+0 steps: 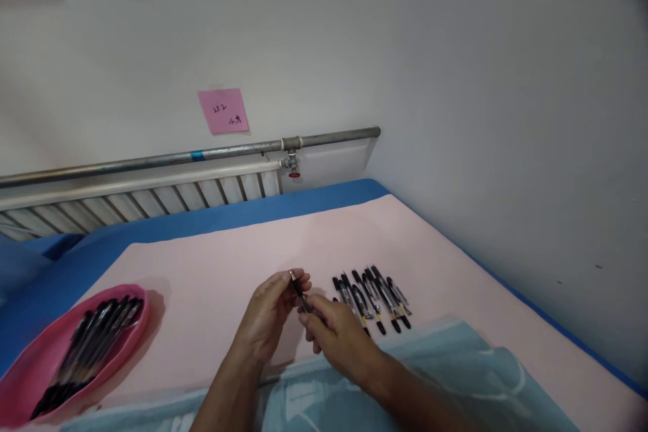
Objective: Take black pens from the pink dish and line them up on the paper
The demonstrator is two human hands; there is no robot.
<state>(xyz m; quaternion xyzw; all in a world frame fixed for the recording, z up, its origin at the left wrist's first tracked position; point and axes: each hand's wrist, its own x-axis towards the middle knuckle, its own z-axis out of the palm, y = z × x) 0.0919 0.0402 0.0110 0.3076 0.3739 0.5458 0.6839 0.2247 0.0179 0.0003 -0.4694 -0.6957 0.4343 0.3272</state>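
Observation:
A dark pen (pixel 297 285) with a pale metallic tip is held in front of me, tilted with its tip up and to the left. My left hand (pixel 266 314) is closed at the tip end, with thumb and fingers around it. Lower down, my right hand (pixel 337 332) pinches the pen's barrel, and its fingers hide that end. Just right of my hands lie several pen parts (pixel 372 297), black caps and clear barrels, some with yellow bits. A pink basket (pixel 144 324) at the left holds a bundle of black-capped pens (pixel 94 344).
A pale pink mat (pixel 212 270) covers the blue surface (pixel 324 196). Light blue patterned cloth (pixel 430 358) lies along the near edge. Behind stand a radiator (pixel 167 196), a metal pipe (pixel 233 150) and a red-handled valve (pixel 293 174). A pink note (pixel 223 111) is on the wall.

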